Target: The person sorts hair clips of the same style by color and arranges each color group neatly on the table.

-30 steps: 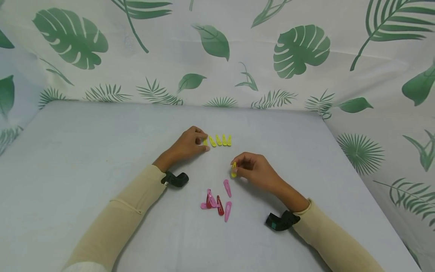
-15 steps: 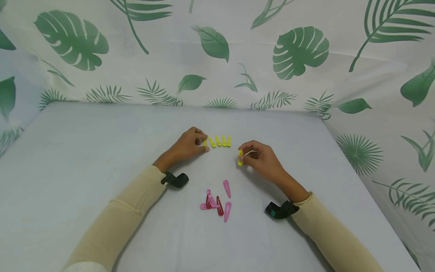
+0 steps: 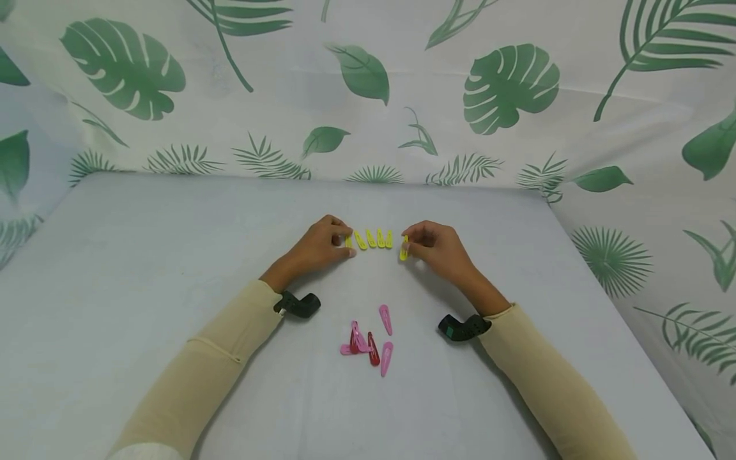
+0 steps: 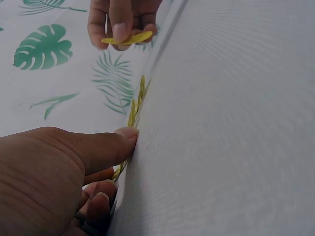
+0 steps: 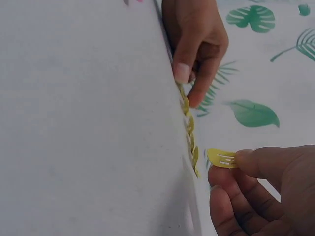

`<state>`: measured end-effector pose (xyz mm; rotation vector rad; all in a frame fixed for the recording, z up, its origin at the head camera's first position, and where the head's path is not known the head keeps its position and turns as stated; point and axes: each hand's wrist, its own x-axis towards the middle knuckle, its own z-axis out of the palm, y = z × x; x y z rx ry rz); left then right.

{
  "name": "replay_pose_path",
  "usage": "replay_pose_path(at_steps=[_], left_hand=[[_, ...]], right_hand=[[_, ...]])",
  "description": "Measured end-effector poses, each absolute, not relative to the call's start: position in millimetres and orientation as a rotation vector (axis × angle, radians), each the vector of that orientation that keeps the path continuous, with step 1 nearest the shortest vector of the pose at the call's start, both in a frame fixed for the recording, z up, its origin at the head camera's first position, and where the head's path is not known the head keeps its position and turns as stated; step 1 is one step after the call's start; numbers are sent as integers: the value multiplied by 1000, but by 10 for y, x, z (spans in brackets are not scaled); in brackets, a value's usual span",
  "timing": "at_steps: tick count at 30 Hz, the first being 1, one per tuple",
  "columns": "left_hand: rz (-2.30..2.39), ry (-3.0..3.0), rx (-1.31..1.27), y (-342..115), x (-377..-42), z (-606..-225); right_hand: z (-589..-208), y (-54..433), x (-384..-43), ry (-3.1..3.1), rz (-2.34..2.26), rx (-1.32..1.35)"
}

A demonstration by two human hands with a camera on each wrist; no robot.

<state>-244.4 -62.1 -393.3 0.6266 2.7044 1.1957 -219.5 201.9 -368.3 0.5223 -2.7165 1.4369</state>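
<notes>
- Head view: left hand (image 3: 323,243) pinches the end yellow clip (image 3: 348,242) on the table (image 3: 144,268).
- Four more yellow clips (image 3: 381,240) sit beside it; a hand's bump might knock them crooked.
- Right hand (image 3: 438,250) pinches another yellow clip (image 3: 404,255) just right of them; a loose pinch might drop it. It is long front to back, wide end toward the person.

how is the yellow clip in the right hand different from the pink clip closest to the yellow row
Colour: the yellow clip is yellow, the pink clip pink. State: the yellow clip is pinched in the right hand, while the pink clip lies untouched on the white surface. Place: the yellow clip is just off the right end of the yellow row; the pink clip is nearer the person. Both are slim clips with a rounded end.
</notes>
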Motion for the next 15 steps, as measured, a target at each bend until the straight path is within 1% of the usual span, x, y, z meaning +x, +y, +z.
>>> replay_pose_path(at_steps=[7, 15], left_hand=[[1197, 2699, 625, -631, -2446, -3928], [1208, 2685, 612, -624, -2435, -3910]], right_hand=[[-3691, 1972, -2343, -2779, 1336, 439], [-3759, 1957, -2498, -2842, 1321, 397]])
